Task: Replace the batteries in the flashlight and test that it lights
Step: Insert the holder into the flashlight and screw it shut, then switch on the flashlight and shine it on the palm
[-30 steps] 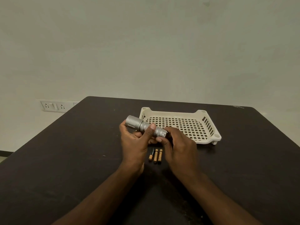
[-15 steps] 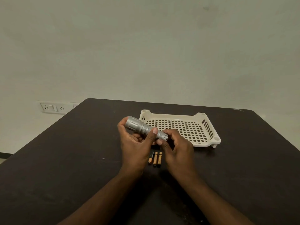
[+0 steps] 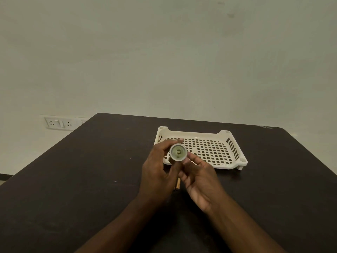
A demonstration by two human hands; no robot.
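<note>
I've got the left hand wrapped around the flashlight, lens aimed back at me and unlit, in front of the tray at 12 o'clock; the right hand pinches the barrel from 4 o'clock. I judge this the inspection step, so next comes unscrewing the tail cap. Count: 1 flashlight, 1 tray, and 1 battery visible between my wrists.
</note>
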